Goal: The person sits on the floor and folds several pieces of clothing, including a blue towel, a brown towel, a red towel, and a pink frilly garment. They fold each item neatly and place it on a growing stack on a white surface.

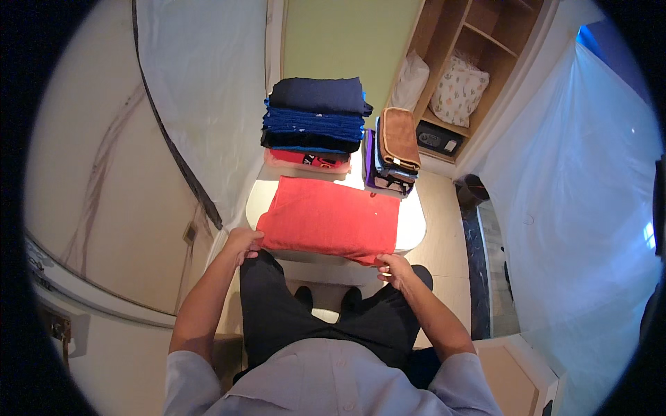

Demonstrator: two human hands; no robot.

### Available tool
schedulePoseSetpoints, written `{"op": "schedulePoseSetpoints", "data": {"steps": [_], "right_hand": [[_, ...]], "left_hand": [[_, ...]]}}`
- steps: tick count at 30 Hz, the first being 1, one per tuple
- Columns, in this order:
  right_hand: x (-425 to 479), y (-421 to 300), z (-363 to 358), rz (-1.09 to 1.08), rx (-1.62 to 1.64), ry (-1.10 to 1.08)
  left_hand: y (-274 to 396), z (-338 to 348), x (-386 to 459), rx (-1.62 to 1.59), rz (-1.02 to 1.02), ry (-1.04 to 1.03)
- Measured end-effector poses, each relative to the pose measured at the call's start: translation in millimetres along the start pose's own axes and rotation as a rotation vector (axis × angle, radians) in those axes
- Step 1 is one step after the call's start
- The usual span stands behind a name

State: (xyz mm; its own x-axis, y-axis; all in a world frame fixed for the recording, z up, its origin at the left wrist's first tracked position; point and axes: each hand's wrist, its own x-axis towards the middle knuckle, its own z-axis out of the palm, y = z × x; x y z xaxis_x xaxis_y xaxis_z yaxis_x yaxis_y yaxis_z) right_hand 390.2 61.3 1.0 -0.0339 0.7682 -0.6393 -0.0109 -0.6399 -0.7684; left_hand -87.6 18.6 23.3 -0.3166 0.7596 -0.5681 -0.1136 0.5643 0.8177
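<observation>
A red cloth (330,218), like a towel, lies spread over the near part of a white table (416,223) with rounded corners. Its near edge hangs slightly over the table's front. My left hand (244,244) pinches the near left corner between thumb and fingers. At the near right corner, my right hand (393,268) grips the edge in the same way. Beyond the cloth stands a tall stack of folded dark blue, black and red textiles (315,125). To its right is a smaller stack of folded cloths, with a brown cloth (399,138) on top.
A wooden shelf unit (489,39) at the back right holds a patterned white bundle (459,91) and a black safe (438,139). Translucent plastic sheeting (562,208) hangs at the right. A marbled wall panel (114,182) is at the left. My knees are against or near the table's front.
</observation>
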Motion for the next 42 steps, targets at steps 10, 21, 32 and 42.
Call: {"op": "schedulePoseSetpoints", "data": {"steps": [10, 21, 32, 42], "right_hand": [[-2.2, 0.6, 14.2, -0.292, 0.14, 0.116], [-21.1, -31.5, 18.1, -0.361, 0.427, 0.015], [-33.9, -58.1, 9.1, -0.327, 0.236, 0.126], [-48.2, -83.9, -10.1, -0.352, 0.357, -0.208]], "left_hand": [[-12.3, 4.7, 12.2, -0.068, -0.101, -0.08], [8.8, 5.4, -2.9, -0.487, 0.053, -0.354], [36.7, 4.8, -41.7, -0.309, 0.222, -0.206], [44.1, -10.2, -43.5, -0.342, 0.334, -0.629]]}}
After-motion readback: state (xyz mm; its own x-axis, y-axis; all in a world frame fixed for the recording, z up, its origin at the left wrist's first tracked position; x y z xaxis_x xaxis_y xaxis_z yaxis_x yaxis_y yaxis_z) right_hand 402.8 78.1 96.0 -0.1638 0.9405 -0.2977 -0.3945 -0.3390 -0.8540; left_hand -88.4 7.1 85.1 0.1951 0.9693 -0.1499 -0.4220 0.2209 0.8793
